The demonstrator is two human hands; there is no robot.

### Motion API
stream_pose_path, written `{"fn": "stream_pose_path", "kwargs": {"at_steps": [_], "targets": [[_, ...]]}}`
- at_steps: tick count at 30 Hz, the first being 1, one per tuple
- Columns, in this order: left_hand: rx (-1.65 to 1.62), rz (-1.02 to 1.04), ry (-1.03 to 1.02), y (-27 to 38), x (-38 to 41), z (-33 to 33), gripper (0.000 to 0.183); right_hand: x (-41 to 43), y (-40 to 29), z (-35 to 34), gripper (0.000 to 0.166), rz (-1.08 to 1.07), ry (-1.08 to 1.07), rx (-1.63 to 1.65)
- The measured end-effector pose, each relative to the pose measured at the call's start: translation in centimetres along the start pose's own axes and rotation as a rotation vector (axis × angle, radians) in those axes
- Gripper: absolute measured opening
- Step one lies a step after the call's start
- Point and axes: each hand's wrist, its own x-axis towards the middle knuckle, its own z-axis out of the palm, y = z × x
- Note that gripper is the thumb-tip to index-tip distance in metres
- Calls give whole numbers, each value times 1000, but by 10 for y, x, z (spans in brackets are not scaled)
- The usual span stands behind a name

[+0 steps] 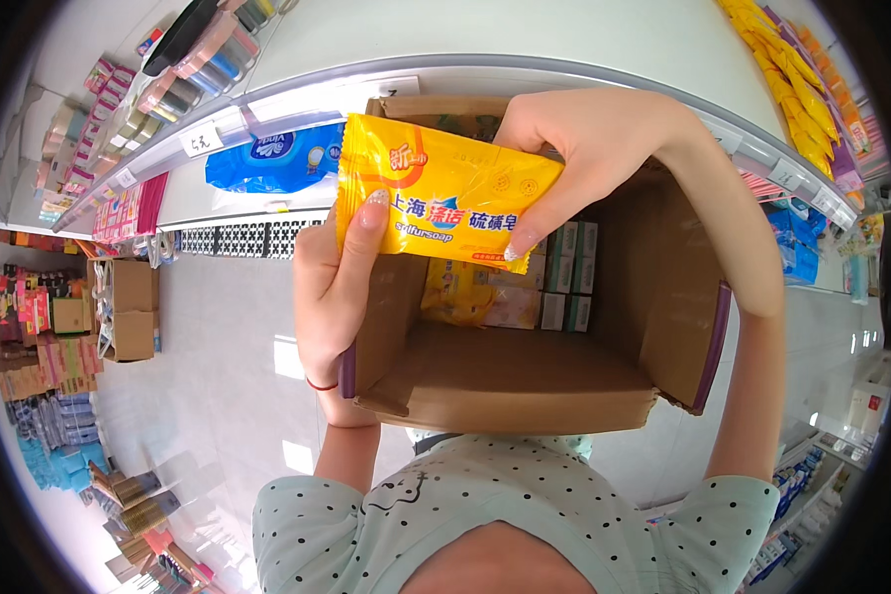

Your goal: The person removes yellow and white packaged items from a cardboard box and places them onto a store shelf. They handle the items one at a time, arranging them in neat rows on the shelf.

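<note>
A yellow wrapped sulfur soap packet (pixel 445 200) is held above an open cardboard box (pixel 520 371). My left hand (pixel 341 282) grips the packet's left end, the thumb on its front. Bent over from the right, my right hand (pixel 594 156) pinches the packet's right end between thumb and fingers. The box stands between my forearms, against the shelf edge. Inside it lie another yellow packet (pixel 457 293), a pale pink box (pixel 516 308) and several small white-and-green boxes (pixel 568 260).
A shelf with a clear price rail (pixel 223 122) runs across in front. On it are a blue packet (pixel 275 160) at left, plastic jars (pixel 215 59) and yellow bags (pixel 794 89) at right. A carton (pixel 134 312) stands on the floor at left, near stacked goods.
</note>
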Motion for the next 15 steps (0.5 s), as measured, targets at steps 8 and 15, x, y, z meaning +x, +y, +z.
{"fn": "stream_pose_path", "kwargs": {"at_steps": [8,15], "targets": [[-289,-31,-97,3,-8,10,35,-13,-1,-6,33,-284,282,124],[420,331,-295,-2,3,-12,30,-12,-16,-10,37,-416,658,400]]}}
